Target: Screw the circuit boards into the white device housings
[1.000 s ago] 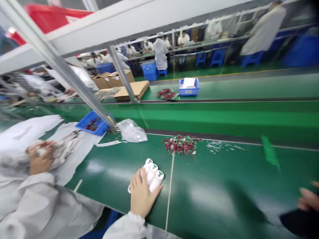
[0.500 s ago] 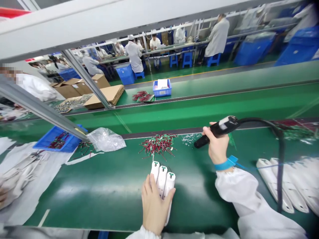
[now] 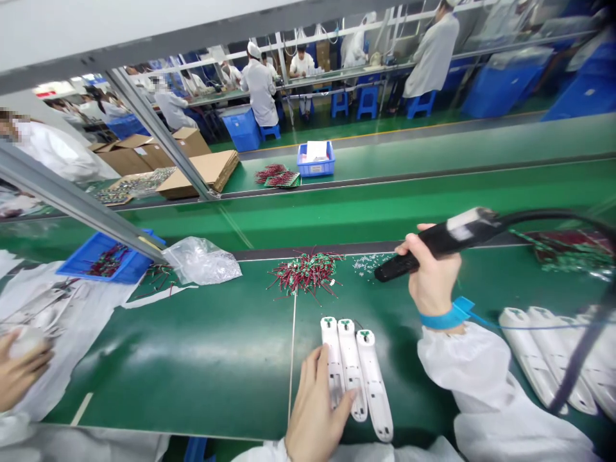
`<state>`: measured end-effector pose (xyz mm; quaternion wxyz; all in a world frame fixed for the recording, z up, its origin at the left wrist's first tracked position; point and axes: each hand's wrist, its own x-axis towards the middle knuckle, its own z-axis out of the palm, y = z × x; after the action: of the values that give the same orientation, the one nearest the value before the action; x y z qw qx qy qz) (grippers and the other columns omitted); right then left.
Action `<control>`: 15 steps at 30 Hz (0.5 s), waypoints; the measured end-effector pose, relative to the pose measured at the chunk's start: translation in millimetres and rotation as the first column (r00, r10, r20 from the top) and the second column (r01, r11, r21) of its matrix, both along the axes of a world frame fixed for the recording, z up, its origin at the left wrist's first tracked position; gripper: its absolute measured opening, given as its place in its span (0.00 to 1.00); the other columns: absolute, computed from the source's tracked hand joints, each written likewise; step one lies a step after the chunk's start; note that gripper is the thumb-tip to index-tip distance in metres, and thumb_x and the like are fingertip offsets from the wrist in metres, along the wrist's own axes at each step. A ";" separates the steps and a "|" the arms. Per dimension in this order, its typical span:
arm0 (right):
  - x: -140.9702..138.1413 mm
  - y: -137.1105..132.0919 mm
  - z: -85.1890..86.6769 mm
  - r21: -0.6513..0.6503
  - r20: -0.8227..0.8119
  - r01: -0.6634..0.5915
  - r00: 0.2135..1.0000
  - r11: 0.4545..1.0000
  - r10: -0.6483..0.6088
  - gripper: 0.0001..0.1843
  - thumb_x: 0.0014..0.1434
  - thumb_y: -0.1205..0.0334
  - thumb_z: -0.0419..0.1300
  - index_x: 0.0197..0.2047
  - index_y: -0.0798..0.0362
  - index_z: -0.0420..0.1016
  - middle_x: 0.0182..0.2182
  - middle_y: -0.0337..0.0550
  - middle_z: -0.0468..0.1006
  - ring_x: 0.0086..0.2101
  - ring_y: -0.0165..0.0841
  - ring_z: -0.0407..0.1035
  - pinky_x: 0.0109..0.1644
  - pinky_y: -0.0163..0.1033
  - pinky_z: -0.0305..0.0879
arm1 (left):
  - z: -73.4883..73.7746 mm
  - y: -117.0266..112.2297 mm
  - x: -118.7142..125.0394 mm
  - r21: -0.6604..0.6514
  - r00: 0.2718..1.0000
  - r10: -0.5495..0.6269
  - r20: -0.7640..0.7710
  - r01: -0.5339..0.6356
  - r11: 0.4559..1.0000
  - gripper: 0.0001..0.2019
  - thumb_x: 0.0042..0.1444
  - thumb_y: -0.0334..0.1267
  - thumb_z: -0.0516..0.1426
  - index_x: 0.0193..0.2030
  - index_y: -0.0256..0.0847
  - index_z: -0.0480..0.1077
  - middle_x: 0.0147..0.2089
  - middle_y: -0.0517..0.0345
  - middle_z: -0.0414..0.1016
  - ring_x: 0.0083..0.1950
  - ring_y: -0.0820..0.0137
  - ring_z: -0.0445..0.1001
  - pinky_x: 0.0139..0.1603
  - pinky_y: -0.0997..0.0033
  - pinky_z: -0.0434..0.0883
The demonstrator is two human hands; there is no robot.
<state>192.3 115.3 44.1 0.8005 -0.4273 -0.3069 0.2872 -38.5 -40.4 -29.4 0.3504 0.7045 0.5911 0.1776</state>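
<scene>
- Left hand [image 3: 315, 414]: flat, palm down, fingers [image 3: 345, 401] loosely spread and pressing on the near ends of three white housings [image 3: 353, 369]. It grasps nothing.
- The housings lie side by side on the green bench [image 3: 216, 346]. Their long axes run away from the fingertips, with the green-marked ends farthest off.
- Right hand [image 3: 430, 279]: raised beyond and to the right of the housings, fist closed round a black tool [image 3: 436, 247] with a cable. The wrist is cocked, and the tool tip slants down-left, clear of the housings.
- Left hand is the nearer one, and it touches them.
- Pile of red-wired boards [image 3: 305, 273] lies past the far ends.
</scene>
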 end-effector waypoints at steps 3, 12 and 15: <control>-1.1 -20.9 23.8 0.055 -0.044 -0.096 0.994 0.994 0.098 0.13 0.49 0.64 0.66 0.38 0.52 0.70 0.19 0.31 0.68 0.20 0.26 0.64 0.28 0.35 0.66 | 13.9 4.6 6.3 -0.014 0.999 -0.006 0.051 0.007 1.000 0.27 0.57 0.39 0.56 0.65 0.43 0.62 0.62 0.45 0.68 0.61 0.56 0.69 0.61 0.56 0.69; -16.4 -62.0 62.9 0.013 -0.212 -0.321 0.925 0.947 0.316 0.10 0.47 0.63 0.62 0.35 0.52 0.70 0.17 0.29 0.57 0.16 0.23 0.53 0.20 0.32 0.53 | 42.9 42.8 46.6 0.105 0.869 0.006 0.494 -0.067 0.992 0.15 0.57 0.32 0.59 0.52 0.42 0.73 0.43 0.53 0.79 0.42 0.67 0.77 0.48 0.66 0.74; -16.8 -65.6 64.0 0.007 -0.201 -0.329 0.924 0.944 0.324 0.09 0.48 0.63 0.62 0.35 0.51 0.70 0.18 0.29 0.56 0.16 0.23 0.52 0.20 0.33 0.52 | 45.2 46.1 52.4 0.027 0.834 0.059 0.549 -0.088 0.996 0.08 0.55 0.32 0.61 0.42 0.41 0.78 0.37 0.56 0.81 0.37 0.68 0.78 0.44 0.69 0.75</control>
<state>175.5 49.7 108.0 0.7624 -0.3499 -0.2880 0.4619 13.9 5.7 15.8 0.4795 0.6098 0.4883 0.3998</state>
